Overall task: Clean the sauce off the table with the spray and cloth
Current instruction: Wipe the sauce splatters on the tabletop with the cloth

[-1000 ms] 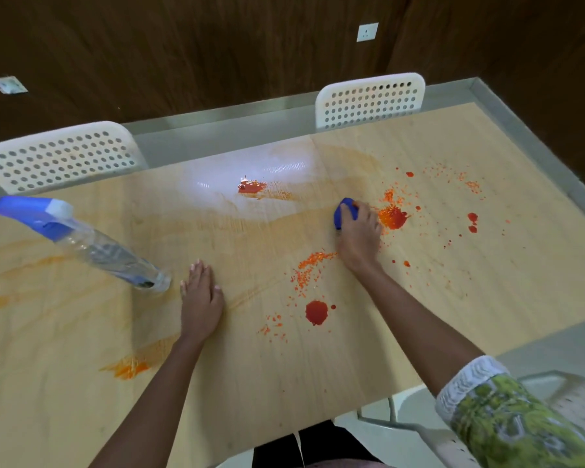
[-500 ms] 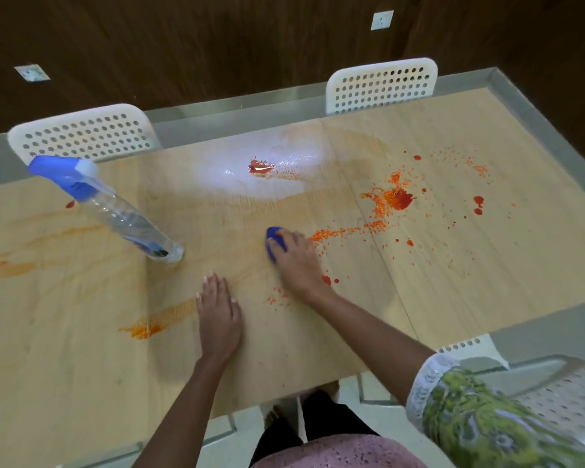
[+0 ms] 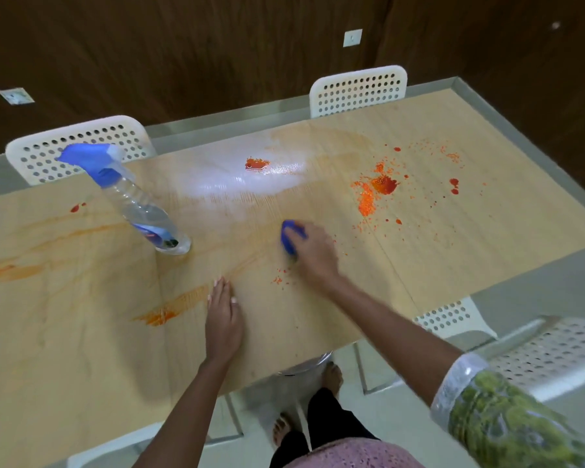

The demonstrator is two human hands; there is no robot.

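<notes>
Blue cloth (image 3: 290, 238) is clutched under the curled fingers of the right hand (image 3: 313, 253) and pressed on the wooden worktop (image 3: 453, 251), between the spray bottle (image 3: 139, 204) and the red sauce (image 3: 374, 190). Flat on the worktop, fingers straight, the left hand (image 3: 223, 315) is rested.

Overhead glare on table (image 3: 419, 265), blurred edges

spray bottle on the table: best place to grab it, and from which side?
Judging from the head view, grip the spray bottle around its clear waist just under the blue trigger head. It stands upright on the table with nothing touching it. The left hand lies flat nearby, so coming from the near side with that hand looks easiest.
</notes>
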